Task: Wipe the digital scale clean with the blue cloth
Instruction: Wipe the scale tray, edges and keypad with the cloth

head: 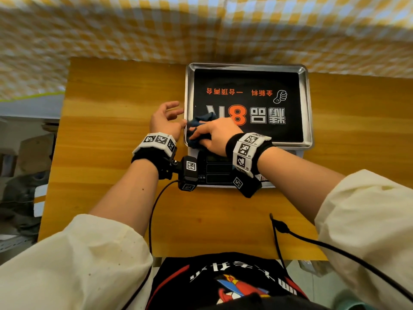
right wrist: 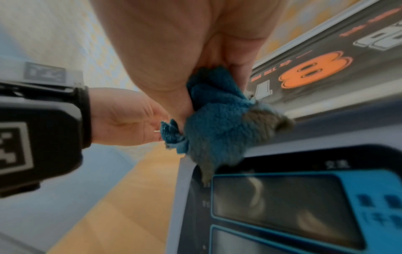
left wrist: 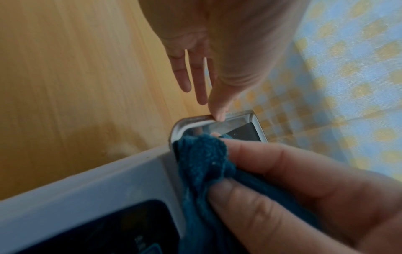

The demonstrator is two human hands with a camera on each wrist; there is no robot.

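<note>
The digital scale (head: pixel 288 152) stands on a wooden table, its steel tray (head: pixel 308 104) carrying a black sticker with orange print. My right hand (head: pixel 214 135) grips a bunched blue cloth (head: pixel 201 121) and presses it on the tray's near-left corner, above the display panel (head: pixel 219 168). In the right wrist view the blue cloth (right wrist: pixel 217 116) hangs over the tray rim (right wrist: pixel 326 106) toward the display (right wrist: pixel 282 206). My left hand (head: pixel 166 118) is open beside the tray's left edge. Its thumb tip (left wrist: pixel 219 113) touches the rim (left wrist: pixel 189 122), just beyond the cloth (left wrist: pixel 202 158).
A yellow-checked fabric (head: pixel 156 30) hangs behind the table (head: pixel 111 153). Two black cables (head: pixel 277 233) run from the wrist cameras across the near table. Beyond the table's left edge lies dark clutter (head: pixel 22 186) on the floor.
</note>
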